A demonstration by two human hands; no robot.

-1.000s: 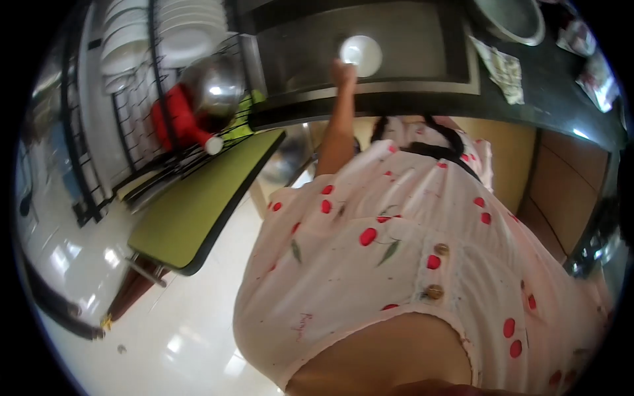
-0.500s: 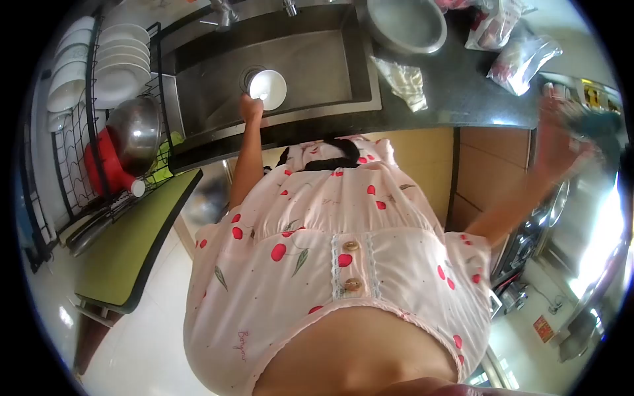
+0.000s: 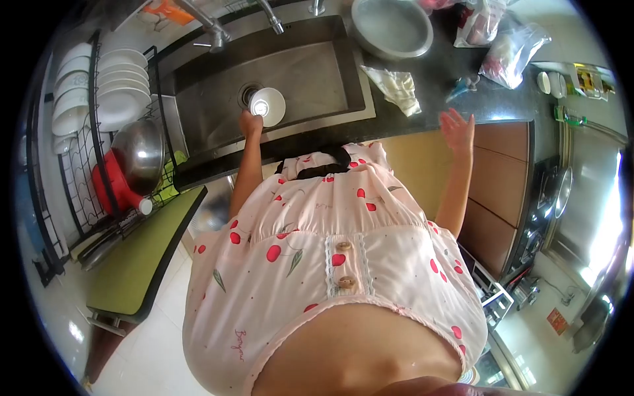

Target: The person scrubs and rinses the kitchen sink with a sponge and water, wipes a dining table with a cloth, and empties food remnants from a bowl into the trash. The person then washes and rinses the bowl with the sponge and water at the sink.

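Over the front part of the steel sink, my left hand grips a white bowl by its left edge, close to the drain. My right hand is in front of the dark counter edge with its fingers spread and nothing in it. A small blue-green item lies on the counter just beyond the right fingertips. Left of that item is a crumpled pale cloth or wrapper.
A dish rack with plates, bowls, a steel bowl and a red-handled item stands left. A green board juts out below. A grey basin and plastic bags sit on the counter. Taps line the sink's back.
My right hand has come in from the far right, where it was blurred beside a blue-green thing, which now lies on the counter. My left hand still holds the bowl in the sink.
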